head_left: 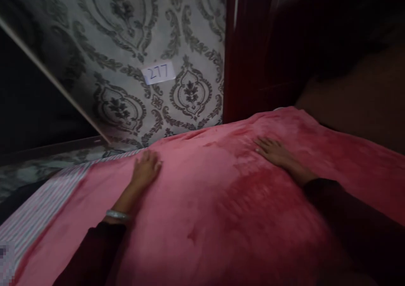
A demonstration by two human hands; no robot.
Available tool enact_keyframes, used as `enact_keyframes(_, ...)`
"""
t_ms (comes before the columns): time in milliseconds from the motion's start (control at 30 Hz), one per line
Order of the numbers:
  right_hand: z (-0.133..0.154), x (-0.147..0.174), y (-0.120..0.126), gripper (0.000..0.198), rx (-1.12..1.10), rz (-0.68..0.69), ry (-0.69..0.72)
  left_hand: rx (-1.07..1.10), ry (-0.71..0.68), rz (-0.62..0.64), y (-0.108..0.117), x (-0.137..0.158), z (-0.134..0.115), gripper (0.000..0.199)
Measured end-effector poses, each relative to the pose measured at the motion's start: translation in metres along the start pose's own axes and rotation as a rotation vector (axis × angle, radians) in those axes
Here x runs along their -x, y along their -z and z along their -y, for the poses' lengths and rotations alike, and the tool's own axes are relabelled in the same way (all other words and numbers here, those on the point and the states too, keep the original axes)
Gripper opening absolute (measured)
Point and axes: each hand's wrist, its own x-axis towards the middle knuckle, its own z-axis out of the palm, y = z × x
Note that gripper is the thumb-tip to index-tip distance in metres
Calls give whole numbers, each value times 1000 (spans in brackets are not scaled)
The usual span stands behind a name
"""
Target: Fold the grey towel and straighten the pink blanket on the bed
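while spread, hands (146,168) on blkt (196,201)

Between the left hand (146,168) and the right hand (274,151), there is room to slide over the pink blanket (196,201). At the far side, the patterned wall (193,37) and the dark red panel (247,54) block the way.

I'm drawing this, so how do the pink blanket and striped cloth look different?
The pink blanket is mottled pink and red; the striped cloth has narrow stripes. Much of the blanket shows, but only a strip of the cloth. The left hand and right hand touch the blanket, not the cloth. Both lie spread out.
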Motion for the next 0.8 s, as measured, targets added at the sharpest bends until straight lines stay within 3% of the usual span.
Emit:
enact_keyframes(133,5,-1,5,63,-19,-15,-1,77,-300,142,-6,-19,-114,62)
enact_keyframes(200,4,-1,1,62,-17,-33,0,104,-330,143,-10,-25,-152,64)
enact_keyframes(267,3,-1,-1,61,-15,-47,0,110,-287,119,-15,-28,-171,63)
enact_keyframes(367,-5,-5,0,62,-29,-20,71,96,-236,89,-23,-32,-175,61)
enact_keyframes(467,-36,-14,10,61,-26,17,126,66,-229,72,-29,-37,-170,60)
enact_keyframes(633,-122,-28,31,60,-19,-33,-123,41,-238,61,-34,-42,-169,60)
enact_keyframes(800,-182,-45,38,62,-52,-73,-225,94,-248,45,-41,-45,-164,60)
